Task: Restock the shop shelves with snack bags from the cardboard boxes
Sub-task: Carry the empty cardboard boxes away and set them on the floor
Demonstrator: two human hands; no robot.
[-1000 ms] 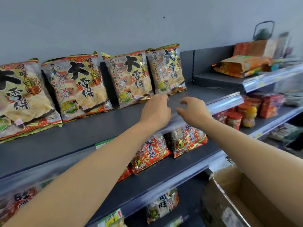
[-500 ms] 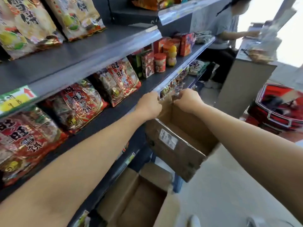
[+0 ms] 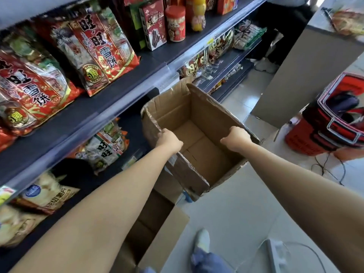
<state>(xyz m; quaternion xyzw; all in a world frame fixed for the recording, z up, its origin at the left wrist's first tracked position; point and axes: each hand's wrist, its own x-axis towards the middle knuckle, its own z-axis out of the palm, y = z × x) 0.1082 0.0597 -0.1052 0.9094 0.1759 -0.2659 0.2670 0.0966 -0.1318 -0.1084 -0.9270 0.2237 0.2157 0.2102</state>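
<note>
While both hands held it off the floor, the empty cardboard box [image 3: 208, 117] hung at the middle of the view, just beside the front rail of the middle shelf [image 3: 118, 85]. Its opening faced up toward the camera, and only the bare bottom flaps showed inside, with no snack bag in it.

The long axis of the box ran from about 11 o'clock to 5 o'clock. The left hand [image 3: 170, 141] gripped the top edge of the long wall on the 9 o'clock side. The right hand [image 3: 235, 139] gripped the opposite long wall on the 3 o'clock side. The fingers of both hands were curled over the rim; the fingertips were hidden behind the cardboard. The two hands were straight across from each other, so neither was nearer to the load.

The red rice-cracker bags [image 3: 98, 52] stood on the shelf at 10 o'clock from the hands, well apart from the box. A second open cardboard box [image 3: 165, 229] sat on the floor at 6 o'clock, below the first one. What it contained could not be seen. In my judgement, the held box had nothing more to give, so the next move would be to put it aside toward the free floor [image 3: 236, 213] at 4 o'clock.
</note>
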